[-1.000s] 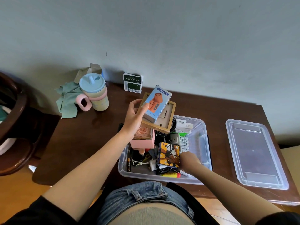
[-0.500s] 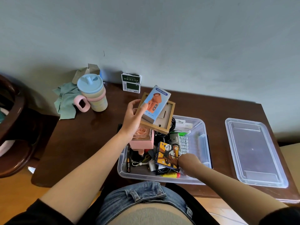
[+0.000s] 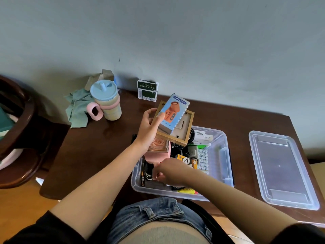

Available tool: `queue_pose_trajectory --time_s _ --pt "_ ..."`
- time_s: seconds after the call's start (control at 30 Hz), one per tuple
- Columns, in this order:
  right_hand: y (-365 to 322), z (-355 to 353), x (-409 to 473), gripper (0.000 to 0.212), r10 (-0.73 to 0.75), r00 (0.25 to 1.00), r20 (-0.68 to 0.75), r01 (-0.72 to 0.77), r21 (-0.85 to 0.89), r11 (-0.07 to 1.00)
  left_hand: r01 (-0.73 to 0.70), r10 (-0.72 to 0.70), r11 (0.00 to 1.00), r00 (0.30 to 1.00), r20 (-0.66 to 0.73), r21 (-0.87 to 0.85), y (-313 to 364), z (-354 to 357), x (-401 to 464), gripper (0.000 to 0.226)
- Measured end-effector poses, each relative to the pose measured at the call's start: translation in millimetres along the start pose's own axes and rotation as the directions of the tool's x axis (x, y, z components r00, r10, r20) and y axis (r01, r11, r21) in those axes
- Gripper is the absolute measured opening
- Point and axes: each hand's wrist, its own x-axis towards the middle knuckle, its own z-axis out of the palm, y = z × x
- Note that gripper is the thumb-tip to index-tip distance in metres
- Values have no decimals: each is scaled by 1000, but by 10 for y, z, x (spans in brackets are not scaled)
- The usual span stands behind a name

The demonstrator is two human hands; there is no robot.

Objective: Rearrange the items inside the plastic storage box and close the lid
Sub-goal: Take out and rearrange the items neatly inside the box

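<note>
my right hand digs in the box's near left corner while my left keeps two things lifted clear.

the storage box [image 3: 222, 138] sits at centre frame; its lid [image 3: 281, 169] lies flat at the right, long axis running away from me, nearer my right hand [image 3: 168, 170], whose fingers pinch something small i can't make out. my left hand [image 3: 149, 128] grips the fan box [image 3: 174, 112] and wooden frame [image 3: 184, 131] above the box.

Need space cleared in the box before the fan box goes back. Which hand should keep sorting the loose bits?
Right. The right hand is already down inside the storage box among the small items, while the left hand is occupied, its grip holding the mini fan box and wooden frame above.
</note>
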Motion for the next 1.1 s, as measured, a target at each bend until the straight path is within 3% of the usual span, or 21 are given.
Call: queue_pose_trajectory --time_s 0.13,0.23,0.37,0.5,0.57,0.63,0.7,0.77,0.83,0.9,0.97,1.1 --pt "-81 169 392 31 -127 990 64 138 -222 965 -14 14 1000 1000 -12 -4 13 11 -12 42" --pt "-166 269 539 27 -163 982 95 188 -399 898 -13 12 999 1000 -14 -30 15 24 -21 42" --pt "-298 274 557 26 -94 971 221 204 -555 806 -8 8 998 1000 -2 -57 18 31 -21 44" --pt "-257 250 487 13 -275 951 143 294 -696 655 -15 15 997 1000 1 -73 19 36 -10 35" --pt "-195 293 542 22 -269 949 168 304 -717 628 -10 11 996 1000 16 -84 17 38 -5 33" --pt "-155 387 596 27 -282 931 232 361 -704 612 -2 5 996 1000 28 -94 14 33 -6 31" --pt "-99 439 633 23 -339 922 187 372 -671 642 -2 5 996 999 32 -95 17 30 -7 30" --pt "-32 444 651 26 -370 903 217 428 -514 743 4 -1 995 999 36 -98 26 34 -3 31" --pt "30 433 664 20 -454 861 231 506 -494 707 7 -3 995 999 33 -96 29 38 5 34" --pt "65 400 622 7 -526 842 120 511 -489 707 8 -5 996 1000 30 -93 36 30 7 34" --pt "86 359 560 7 -579 815 -25 533 -361 765 17 -14 995 999 32 -94 36 23 10 35" --pt "102 170 330 15 -412 873 -260 428 5 904 30 -29 995 999 14 -91 21 18 31 27"
